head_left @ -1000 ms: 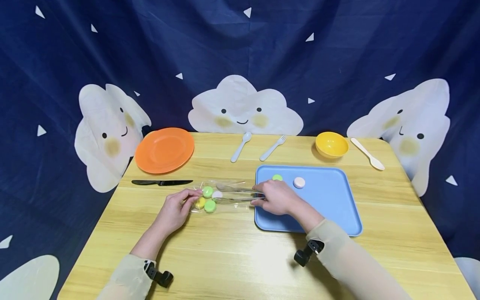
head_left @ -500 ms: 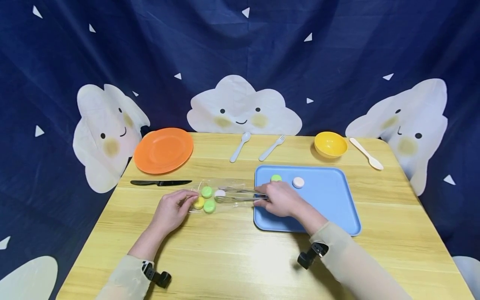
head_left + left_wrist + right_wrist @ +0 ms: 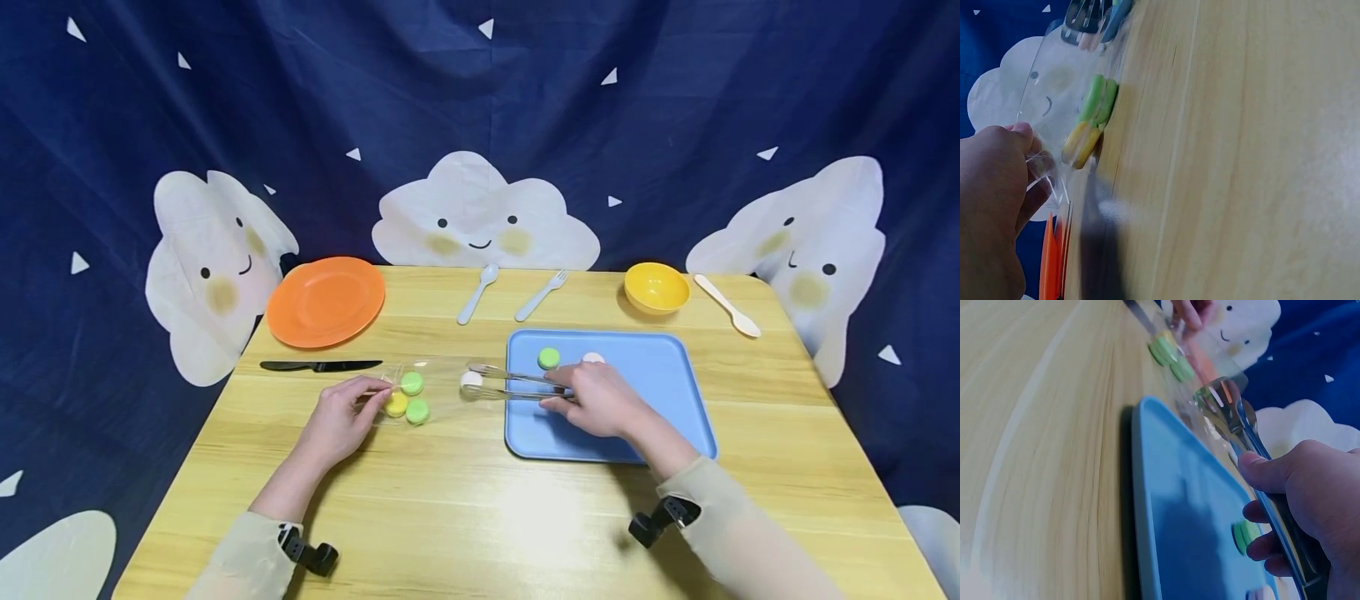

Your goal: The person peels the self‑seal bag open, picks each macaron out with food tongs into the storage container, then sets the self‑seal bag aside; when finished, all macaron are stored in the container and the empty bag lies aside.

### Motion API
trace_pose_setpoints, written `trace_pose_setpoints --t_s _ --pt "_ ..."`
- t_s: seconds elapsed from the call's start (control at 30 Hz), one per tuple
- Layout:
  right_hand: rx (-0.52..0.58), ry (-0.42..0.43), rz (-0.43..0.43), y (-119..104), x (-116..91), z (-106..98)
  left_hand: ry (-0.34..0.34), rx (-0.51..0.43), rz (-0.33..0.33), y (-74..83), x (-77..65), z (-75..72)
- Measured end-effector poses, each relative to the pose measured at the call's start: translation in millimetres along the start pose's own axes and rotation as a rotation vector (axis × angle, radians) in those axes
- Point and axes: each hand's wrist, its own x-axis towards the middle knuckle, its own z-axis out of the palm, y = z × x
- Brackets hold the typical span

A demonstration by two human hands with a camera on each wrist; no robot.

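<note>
My left hand [image 3: 341,423] pinches the closed end of a clear plastic bag [image 3: 444,400] lying on the table. Inside the bag are two green macarons [image 3: 412,383] and a yellow macaron [image 3: 396,404]. In my right hand [image 3: 606,400] I hold metal tongs [image 3: 525,395], whose tips clasp a pale macaron [image 3: 471,380] near the bag's mouth. That hand hovers over a blue tray [image 3: 615,446]. On the tray lie a green macaron [image 3: 549,358] and a pale pink macaron [image 3: 593,357], the latter partly hidden by my hand.
Left of the bag, a black knife [image 3: 321,366] lies below an orange plate [image 3: 326,302]. Along the back are a grey spoon [image 3: 478,294], a grey fork [image 3: 542,296], a yellow bowl [image 3: 657,289] and a cream spoon [image 3: 727,307].
My right hand and the tongs have moved right, drawing the pale macaron away from the others toward the bag's mouth. My left hand stays at the bag's closed end.
</note>
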Motion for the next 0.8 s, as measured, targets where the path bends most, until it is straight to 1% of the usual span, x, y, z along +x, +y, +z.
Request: trace_pose_setpoints --t_s 0.2,0.43,0.63,0.7,0.8 --pt "0.008 0.020 0.039 12.1 -22.0 -14.2 -0.025 -0.018 -0.037 0.5 -0.8 -0.5" --pt "0.009 0.062 0.077 28.7 -47.3 -34.6 -0.021 -0.012 -0.036 0.2 -2.5 -0.6" --pt "-0.007 0.125 0.092 44.0 -69.6 -53.7 -0.019 -0.010 -0.042 -0.2 -2.0 -0.5" --pt "-0.013 0.141 0.096 49.4 -77.0 -59.2 -0.024 -0.014 -0.051 -0.1 -1.7 -0.6" --pt "-0.023 0.143 0.130 55.9 -88.7 -67.4 -0.038 -0.009 -0.071 0.7 -1.5 -1.0"
